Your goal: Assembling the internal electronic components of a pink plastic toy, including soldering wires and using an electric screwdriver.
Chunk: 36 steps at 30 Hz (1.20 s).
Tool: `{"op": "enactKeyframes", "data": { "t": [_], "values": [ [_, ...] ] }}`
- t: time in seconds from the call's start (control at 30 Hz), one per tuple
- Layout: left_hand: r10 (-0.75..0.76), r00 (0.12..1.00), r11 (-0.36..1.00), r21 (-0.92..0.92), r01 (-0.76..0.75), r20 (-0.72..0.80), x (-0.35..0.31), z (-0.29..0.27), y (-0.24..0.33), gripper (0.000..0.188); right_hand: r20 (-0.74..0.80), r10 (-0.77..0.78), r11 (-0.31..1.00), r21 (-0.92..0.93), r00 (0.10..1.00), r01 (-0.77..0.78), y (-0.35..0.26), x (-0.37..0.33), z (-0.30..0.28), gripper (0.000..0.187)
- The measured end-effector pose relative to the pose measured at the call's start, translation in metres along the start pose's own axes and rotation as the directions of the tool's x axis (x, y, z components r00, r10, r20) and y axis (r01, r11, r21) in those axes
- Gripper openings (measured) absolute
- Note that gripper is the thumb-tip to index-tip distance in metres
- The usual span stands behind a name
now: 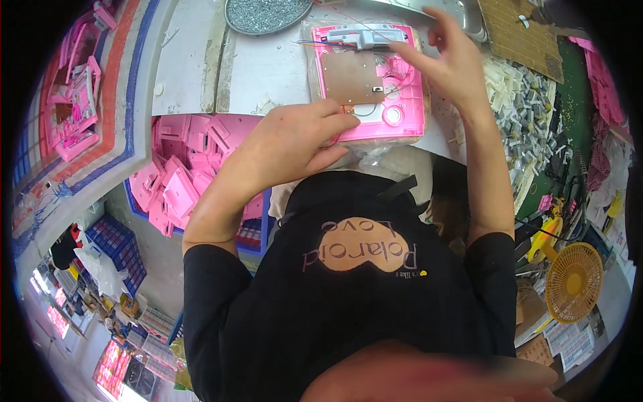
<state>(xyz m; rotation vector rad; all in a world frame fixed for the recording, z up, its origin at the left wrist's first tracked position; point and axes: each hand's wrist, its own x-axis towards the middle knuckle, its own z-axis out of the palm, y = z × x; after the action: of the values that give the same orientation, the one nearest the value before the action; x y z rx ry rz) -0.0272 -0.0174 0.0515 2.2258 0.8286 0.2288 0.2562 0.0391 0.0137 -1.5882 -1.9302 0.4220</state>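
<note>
A pink plastic housing [414,120] lies on the worktable just in front of me, with plastic wrap around its edges. Inside it are a brown circuit board [348,75], thin wires and a white ring. Across its far side sits a grey plastic part [367,37] with dark and blue wires running out at the left. My left hand [298,137] grips the near left corner of the housing, its fingertips beside the board. Over the far right corner, my right hand [455,63] is raised with thumb and fingers apart; nothing shows between them.
Small screws fill a round metal dish [266,15] at the far side. Pink plastic parts [177,191] fill a blue crate at left. Small white and grey parts [519,114] are heaped at right, near a brown cardboard sheet [522,37]. A yellow fan [573,283] stands lower right.
</note>
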Motion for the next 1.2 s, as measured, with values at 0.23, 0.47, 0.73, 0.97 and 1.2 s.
{"op": "enactKeyframes", "data": {
  "t": [0.23,0.47,0.73,0.97,1.2],
  "values": [
    [-0.005,0.999,1.000,0.020,0.006,-0.043,0.006,0.013,-0.003,0.036,0.198,0.013,0.987,0.155,0.980,-0.045,-0.020,0.027,0.006,0.053],
    [-0.017,0.996,1.000,0.011,0.018,-0.082,0.001,0.019,-0.001,0.034,0.086,0.004,0.962,0.271,0.996,-0.027,-0.008,0.025,0.014,0.025],
    [-0.306,0.935,0.767,-0.629,0.128,-0.182,-0.023,0.030,0.003,0.027,0.309,0.172,0.103,0.939,0.935,-0.329,0.025,-0.076,-0.031,0.028],
    [-0.362,0.929,0.053,-0.993,0.102,0.076,0.008,0.030,0.023,0.049,0.099,-0.260,0.860,0.476,0.961,0.184,-0.039,-0.094,-0.039,0.032],
    [-0.322,0.945,-0.008,-0.998,0.057,0.056,0.014,0.041,0.028,0.048,0.069,-0.260,0.902,0.372,0.963,0.217,-0.053,-0.080,-0.031,0.045]
  ]
}}
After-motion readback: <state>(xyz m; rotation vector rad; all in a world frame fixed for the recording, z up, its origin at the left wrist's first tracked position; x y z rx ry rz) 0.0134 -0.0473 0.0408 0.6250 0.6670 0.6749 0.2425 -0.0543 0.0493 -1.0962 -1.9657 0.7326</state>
